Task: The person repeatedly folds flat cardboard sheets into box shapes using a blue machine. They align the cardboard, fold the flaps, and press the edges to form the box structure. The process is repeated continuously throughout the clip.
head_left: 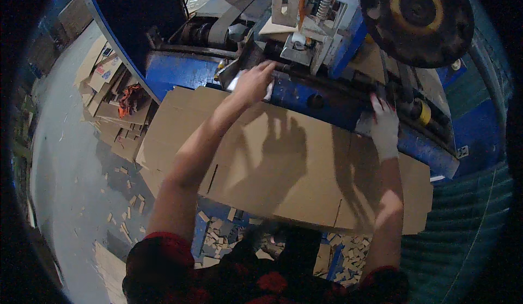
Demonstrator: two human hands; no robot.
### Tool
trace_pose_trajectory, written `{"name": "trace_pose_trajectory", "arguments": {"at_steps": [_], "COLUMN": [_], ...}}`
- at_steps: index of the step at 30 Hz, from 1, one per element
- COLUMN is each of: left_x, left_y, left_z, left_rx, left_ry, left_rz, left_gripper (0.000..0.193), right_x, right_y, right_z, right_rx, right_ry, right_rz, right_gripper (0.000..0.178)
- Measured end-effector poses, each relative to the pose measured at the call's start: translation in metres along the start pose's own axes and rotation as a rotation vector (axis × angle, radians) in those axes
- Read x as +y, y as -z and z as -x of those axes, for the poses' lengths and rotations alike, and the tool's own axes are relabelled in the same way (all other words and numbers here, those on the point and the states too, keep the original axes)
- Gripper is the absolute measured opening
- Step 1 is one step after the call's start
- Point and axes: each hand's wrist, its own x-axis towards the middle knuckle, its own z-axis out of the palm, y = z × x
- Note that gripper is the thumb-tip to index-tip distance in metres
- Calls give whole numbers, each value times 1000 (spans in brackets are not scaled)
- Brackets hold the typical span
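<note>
A wide flat sheet of brown cardboard, with slots and creases, lies in front of a blue machine. My left hand is at the machine's front edge, its fingers bent and close together beside a dark bar. Something white shows on both sides of this hand; I cannot make out what it is. My right hand has a whitish covering and reaches over the machine's edge at the right. Its fingers are stretched out, with red at a fingertip, and nothing is seen gripped in them.
Above the bar stands a metal head with a spring; a large dark disc is to its right. Stacked cardboard pieces stand at the left, an orange bundle on them. Cardboard scraps litter the ground below the sheet.
</note>
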Motion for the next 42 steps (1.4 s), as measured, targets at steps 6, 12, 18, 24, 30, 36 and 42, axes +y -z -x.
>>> {"name": "trace_pose_trajectory", "arguments": {"at_steps": [6, 12, 18, 24, 30, 36, 42], "left_x": [-42, -71, -65, -34, 40, 77, 69], "left_y": [99, 124, 137, 164, 139, 90, 84], "left_z": [223, 338, 347, 322, 306, 287, 241], "left_rx": [133, -47, -68, 231, 441, 175, 191], "left_ry": [437, 838, 702, 496, 520, 60, 7], "left_rz": [-596, 87, -47, 35, 1005, 421, 240], "left_gripper": [37, 50, 45, 40, 38, 66, 56], "right_x": [-14, -71, -82, -33, -105, -161, -121], "right_y": [55, 93, 112, 103, 143, 144, 116], "right_z": [182, 284, 358, 398, 346, 291, 239], "right_rx": [-16, -173, 252, 974, 210, -421, -119], "right_ry": [-278, -282, -866, -1333, -1212, 84, 228], "right_rz": [-77, 75, 418, -1019, -754, -46, 73], "right_gripper": [52, 52, 68, 45, 45, 57, 49]}}
